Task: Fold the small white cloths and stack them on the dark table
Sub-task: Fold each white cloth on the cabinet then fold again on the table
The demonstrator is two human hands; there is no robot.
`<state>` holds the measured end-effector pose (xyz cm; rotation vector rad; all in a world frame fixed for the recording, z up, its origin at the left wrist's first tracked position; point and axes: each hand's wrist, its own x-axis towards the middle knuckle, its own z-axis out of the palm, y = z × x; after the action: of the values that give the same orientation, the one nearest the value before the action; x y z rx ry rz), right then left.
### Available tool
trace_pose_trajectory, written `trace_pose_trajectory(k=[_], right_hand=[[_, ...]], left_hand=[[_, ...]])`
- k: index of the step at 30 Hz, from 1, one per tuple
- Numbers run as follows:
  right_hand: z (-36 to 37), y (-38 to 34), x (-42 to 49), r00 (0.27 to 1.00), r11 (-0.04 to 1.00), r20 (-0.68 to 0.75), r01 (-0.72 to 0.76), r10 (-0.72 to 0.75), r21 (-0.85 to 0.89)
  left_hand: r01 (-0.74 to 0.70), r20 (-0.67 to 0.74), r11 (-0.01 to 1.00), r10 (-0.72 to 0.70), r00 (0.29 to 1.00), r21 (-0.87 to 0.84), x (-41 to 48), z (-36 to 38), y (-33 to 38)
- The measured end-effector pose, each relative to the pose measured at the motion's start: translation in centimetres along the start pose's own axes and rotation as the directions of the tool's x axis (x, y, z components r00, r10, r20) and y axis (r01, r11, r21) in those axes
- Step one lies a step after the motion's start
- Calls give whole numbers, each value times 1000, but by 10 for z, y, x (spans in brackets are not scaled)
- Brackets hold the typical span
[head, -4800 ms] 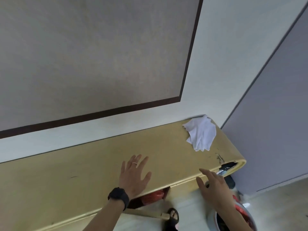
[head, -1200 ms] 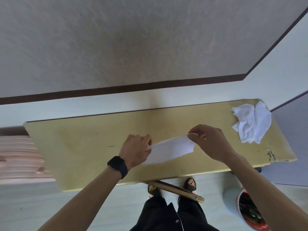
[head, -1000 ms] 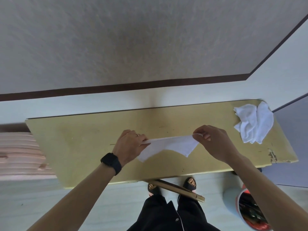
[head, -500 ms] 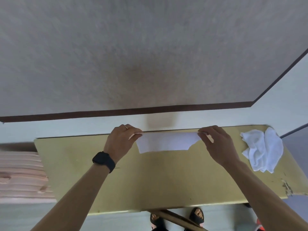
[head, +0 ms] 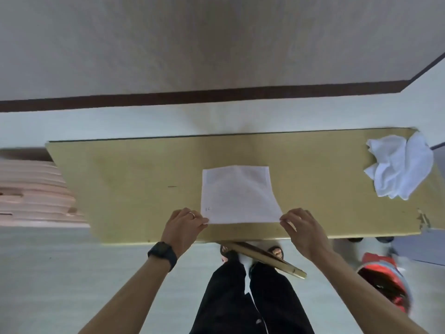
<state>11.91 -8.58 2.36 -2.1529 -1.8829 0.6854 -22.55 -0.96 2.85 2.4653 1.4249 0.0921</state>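
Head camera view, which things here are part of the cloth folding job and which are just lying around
Job: flat white cloth, pinched by left hand and right hand; crumpled white cloths; table.
Lying about: red bucket, wooden stick, pink stack.

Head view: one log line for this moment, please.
flat white cloth spread on table | left hand, right hand pinch near corners | crumpled cloth pile far right

There is one camera, worn on the person's head. It looks forward and steeply down from above, close to the table (head: 134,189). The table runs across the middle, the wall (head: 216,44) fills the top, and the floor (head: 72,285) sits at the bottom.
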Motion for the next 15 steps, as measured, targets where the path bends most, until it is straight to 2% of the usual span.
trace_pose_trajectory(k=[4,6,9,11,13,15], right_hand=[[31,6,-33,958,994,263,-107,111,-29],[38,7,-44,948,993,296,-121,118,-8],[40,7,-42,933,979,321,-192,163,61],[37,2,-25,931,960,308,-245,194,135],[33,-4,-2,928,917,272,-319,253,237],[32,-10,22,912,865,250,-394,326,310]], left_hand=[[32,191,999,-31,981,-2,-37,32,5],[65,248,998,-63,967,-1,-46,39,5],[205,337,974,-161,928,-98,-43,36,8],[363,404,904,-252,879,-227,-32,32,5],[507,430,773,-337,838,-382,-16,30,0],[588,436,657,-406,803,-471,2,29,-8]])
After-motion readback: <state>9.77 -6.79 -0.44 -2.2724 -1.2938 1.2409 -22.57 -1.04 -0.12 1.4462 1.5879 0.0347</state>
